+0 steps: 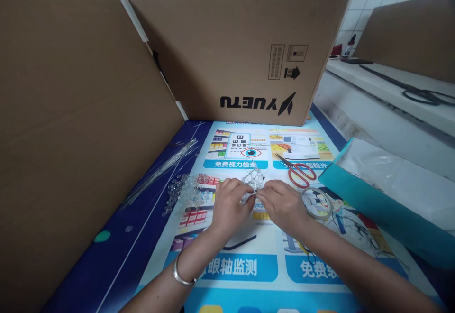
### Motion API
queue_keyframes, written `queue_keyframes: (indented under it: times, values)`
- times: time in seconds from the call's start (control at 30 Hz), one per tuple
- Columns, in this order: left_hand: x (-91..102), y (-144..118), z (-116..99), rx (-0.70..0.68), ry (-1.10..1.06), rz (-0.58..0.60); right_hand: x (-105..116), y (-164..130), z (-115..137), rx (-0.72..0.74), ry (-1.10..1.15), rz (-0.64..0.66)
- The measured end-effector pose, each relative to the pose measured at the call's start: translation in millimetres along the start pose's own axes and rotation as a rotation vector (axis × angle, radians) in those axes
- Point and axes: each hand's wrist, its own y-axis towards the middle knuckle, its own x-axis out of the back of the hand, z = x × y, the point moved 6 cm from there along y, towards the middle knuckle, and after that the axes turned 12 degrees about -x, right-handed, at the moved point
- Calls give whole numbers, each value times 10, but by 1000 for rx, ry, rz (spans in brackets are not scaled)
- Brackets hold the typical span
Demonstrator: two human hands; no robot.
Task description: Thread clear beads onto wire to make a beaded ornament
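In the middle of the head view, a small tangle of thin wire with clear beads [254, 176] rises just beyond my fingertips. My left hand [232, 205] is closed, thumb and forefinger pinching it at its near end. Close against those fingertips, my right hand [283, 204] pinches the same spot; the exact point of the grip is partly hidden by the fingers. A loose pile of clear beads [186, 192] lies left of my left hand. Beyond my right hand rest red-handled scissors [296, 170], blades pointing away to the left, and beside its wrist a roll of clear tape [317, 203].
Cut lengths of straight wire [165, 168] lie along the left cardboard panel [71, 90]. Another panel [227, 52] stands across the back. At right sits a teal box [384, 204] with a white interior, with loose dark wire [359, 230] near it. A printed mat [245, 242] covers the table.
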Motion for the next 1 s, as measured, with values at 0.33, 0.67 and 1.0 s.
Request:
queue_keyframes:
  times: [0.33,0.67,1.0]
  values:
    - [-211,-47,80,319,-707,146,-5,62,-125,-272,81,41]
    - [-350,-139,29,537,-1225,199,-26,-49,-30,-244,198,140]
    - [-402,-170,120,556,-1100,114,-196,-223,93,-9,65,184]
